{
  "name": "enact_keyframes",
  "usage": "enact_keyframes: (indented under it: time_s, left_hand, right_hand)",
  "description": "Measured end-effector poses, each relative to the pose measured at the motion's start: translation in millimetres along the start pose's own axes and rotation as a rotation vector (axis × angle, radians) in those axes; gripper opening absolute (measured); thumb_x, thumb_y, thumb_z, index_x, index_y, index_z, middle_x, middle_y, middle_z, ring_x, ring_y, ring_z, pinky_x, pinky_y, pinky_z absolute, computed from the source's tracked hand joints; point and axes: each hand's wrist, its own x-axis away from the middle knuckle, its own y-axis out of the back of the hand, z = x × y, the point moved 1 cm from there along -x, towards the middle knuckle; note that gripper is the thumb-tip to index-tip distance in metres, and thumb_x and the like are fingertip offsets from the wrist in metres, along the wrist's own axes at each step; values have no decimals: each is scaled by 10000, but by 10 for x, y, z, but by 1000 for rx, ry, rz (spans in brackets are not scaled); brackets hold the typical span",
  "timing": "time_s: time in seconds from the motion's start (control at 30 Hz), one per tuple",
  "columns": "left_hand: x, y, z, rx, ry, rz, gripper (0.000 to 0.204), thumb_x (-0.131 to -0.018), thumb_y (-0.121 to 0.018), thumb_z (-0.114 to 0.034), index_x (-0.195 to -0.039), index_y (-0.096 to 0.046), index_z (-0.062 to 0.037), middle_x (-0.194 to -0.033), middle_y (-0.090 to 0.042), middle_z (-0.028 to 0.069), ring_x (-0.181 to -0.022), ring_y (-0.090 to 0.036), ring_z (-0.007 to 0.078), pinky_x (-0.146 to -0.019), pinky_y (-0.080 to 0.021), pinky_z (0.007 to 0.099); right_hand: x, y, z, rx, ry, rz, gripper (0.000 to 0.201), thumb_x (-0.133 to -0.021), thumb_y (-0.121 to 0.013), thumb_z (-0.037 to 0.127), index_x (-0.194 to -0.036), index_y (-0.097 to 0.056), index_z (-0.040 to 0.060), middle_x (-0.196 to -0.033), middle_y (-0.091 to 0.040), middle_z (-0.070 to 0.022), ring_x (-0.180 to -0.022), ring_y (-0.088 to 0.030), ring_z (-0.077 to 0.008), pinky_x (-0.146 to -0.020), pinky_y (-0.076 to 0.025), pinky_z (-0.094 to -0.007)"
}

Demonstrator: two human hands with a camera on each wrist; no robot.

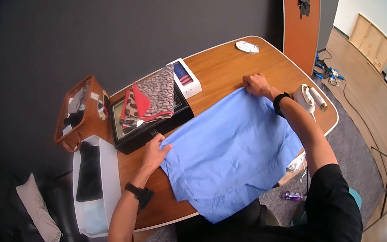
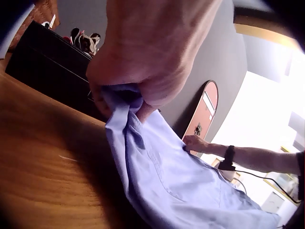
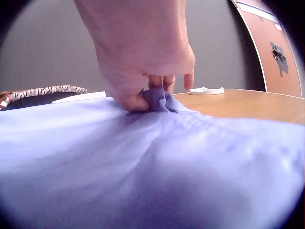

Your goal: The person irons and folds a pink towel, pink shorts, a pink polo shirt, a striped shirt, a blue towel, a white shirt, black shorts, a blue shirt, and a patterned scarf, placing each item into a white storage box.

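A light blue shirt point(image 1: 229, 145) is spread over the near part of the wooden table, its lower part hanging over the front edge. My left hand point(image 1: 154, 153) grips its far left corner; in the left wrist view the cloth bunches between thumb and fingers of that hand point(image 2: 143, 62). The far right corner is pinched by my right hand point(image 1: 257, 84), and the right wrist view shows a small gathered fold of the shirt point(image 3: 159, 100) between its fingertips. Between the two hands the shirt's far edge runs fairly straight, with soft creases across the cloth.
Beyond my left hand lies a black box point(image 1: 154, 129) topped by a patterned scarf point(image 1: 157, 96), beside a white box point(image 1: 188, 79). A brown basket point(image 1: 76, 123) and white bin point(image 1: 84, 222) stand left. A white steamer-like appliance point(image 1: 304, 99) sits right, a white dish point(image 1: 247, 47) far back.
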Motion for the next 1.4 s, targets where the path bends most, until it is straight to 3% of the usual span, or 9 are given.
enact_keyframes:
  time_s: [0.2, 0.37, 0.4, 0.5, 0.53, 0.93, 1.03, 1.23, 1.4]
  left_hand:
    - [50, -138, -169, -473, -4, -60, 437, -843, -786, -140, -1230, -613, -34, -1150, -678, 211, -1106, -654, 394, -945, -509, 479]
    - [235, -290, -493, -727, -505, -111, 594, -805, -792, -172, -1343, -595, -12, -1412, -537, 216, -1289, -532, 419, -1051, -449, 484]
    - [207, -406, -433, -576, -475, 117, 726, -892, -744, -396, -1484, -503, -52, -1575, -381, 245, -1445, -375, 454, -1141, -363, 596]
    - [511, -566, -584, -682, -326, 406, 913, -937, -597, -662, -1625, -327, -127, -1694, -175, 241, -1554, -163, 479, -1163, -211, 755]
    - [487, -633, -398, -659, -303, 461, 1022, -921, -456, -814, -1678, -176, -189, -1734, 0, 216, -1582, 21, 479, -1121, -83, 846]
    - [755, -774, -219, -590, -286, 241, 951, -970, -457, -745, -1660, -249, -123, -1715, -80, 263, -1570, -29, 515, -1152, -79, 802]
    - [752, -751, -346, -677, -247, 263, 913, -984, -491, -696, -1652, -268, -115, -1707, -124, 263, -1571, -64, 503, -1177, -94, 770]
    - [748, -752, -792, -392, -664, 412, 806, -998, -554, -600, -1632, -337, -152, -1709, -184, 218, -1582, -125, 437, -1250, -105, 647]
    - [998, -921, -597, -475, -705, 406, 774, -1009, -534, -607, -1635, -339, -196, -1717, -165, 206, -1597, -90, 407, -1266, -100, 617]
  right_hand:
    - [-43, -319, 58, 244, 75, -381, 277, -901, -619, 228, -1161, -680, 156, -1367, -635, -139, -1291, -557, -359, -978, -469, -513]
    - [503, -352, 797, 123, 443, -64, 641, -1011, -499, 593, -1518, -514, 201, -1602, -417, -182, -1517, -328, -373, -1214, -274, -633]
    - [571, -334, 902, 144, 442, 46, 724, -1026, -393, 675, -1586, -430, 216, -1674, -311, -164, -1551, -267, -368, -1215, -208, -684]
    - [576, -406, 876, 138, 305, 98, 772, -1026, -307, 718, -1616, -372, 225, -1699, -265, -150, -1568, -231, -368, -1224, -156, -691]
    - [510, -391, 798, 179, 216, 141, 841, -1009, -241, 768, -1640, -314, 218, -1718, -226, -138, -1588, -179, -357, -1237, -113, -681]
    - [540, -78, 52, 301, -299, 41, 705, -1066, -282, 622, -1623, -345, 195, -1694, -285, -129, -1589, -189, -317, -1236, -131, -658]
    - [511, -227, -56, 564, -219, 19, 677, -1070, -311, 583, -1615, -358, 184, -1694, -287, -133, -1587, -190, -333, -1233, -130, -666]
    - [1248, -79, 864, 163, 3, 234, 778, -1023, -333, 705, -1626, -327, 213, -1696, -248, -151, -1570, -196, -395, -1187, -204, -731]
    - [1666, -97, 512, 262, -67, 185, 796, -1023, -325, 712, -1636, -311, 205, -1713, -212, -152, -1577, -165, -405, -1207, -155, -724]
